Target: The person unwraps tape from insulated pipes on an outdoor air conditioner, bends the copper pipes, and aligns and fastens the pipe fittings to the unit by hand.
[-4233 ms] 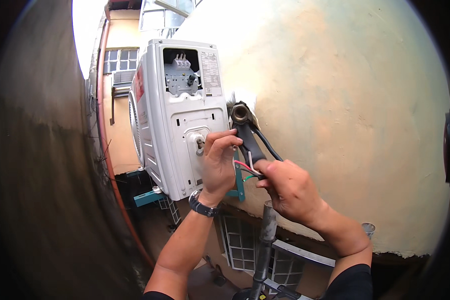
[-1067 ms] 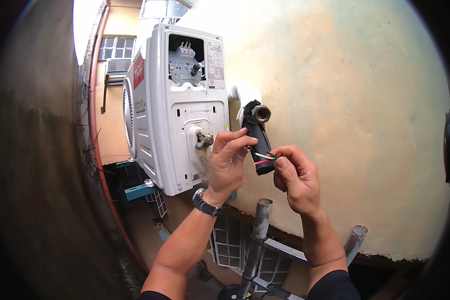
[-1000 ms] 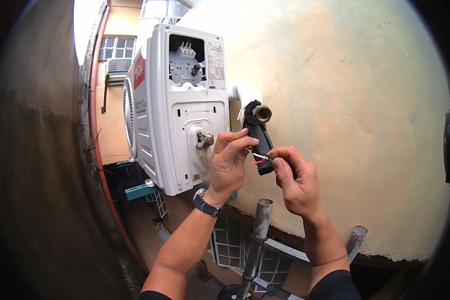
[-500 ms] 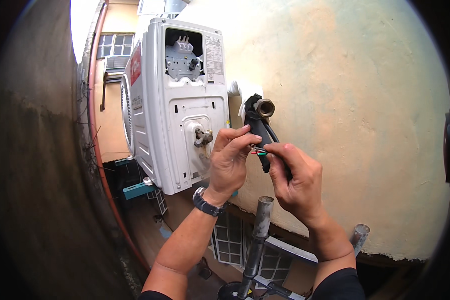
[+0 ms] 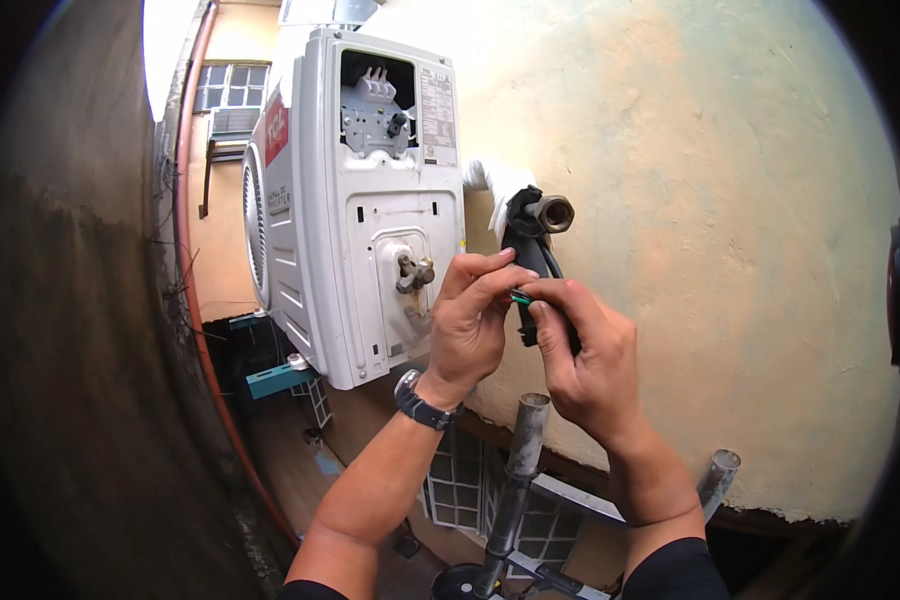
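My left hand is closed on the black foam-wrapped pipe bundle, its fingertips beside the gathered wires. My right hand pinches thin coloured wires, green showing, close against my left fingers. A brass flare nut tops the bundle, with white wrap behind it. To the left, a white outdoor air-conditioning unit has an open compartment with a terminal block and brass valves on its side panel.
The unit sits on teal brackets beside a plastered wall. Metal tube ends rise below my arms, over window grilles. A dark wall and orange pipe run up the left.
My right fingers have moved up and left toward my left hand; the pink and white wire ends that showed earlier are now mostly hidden. The bundle's top has shifted slightly right in view.
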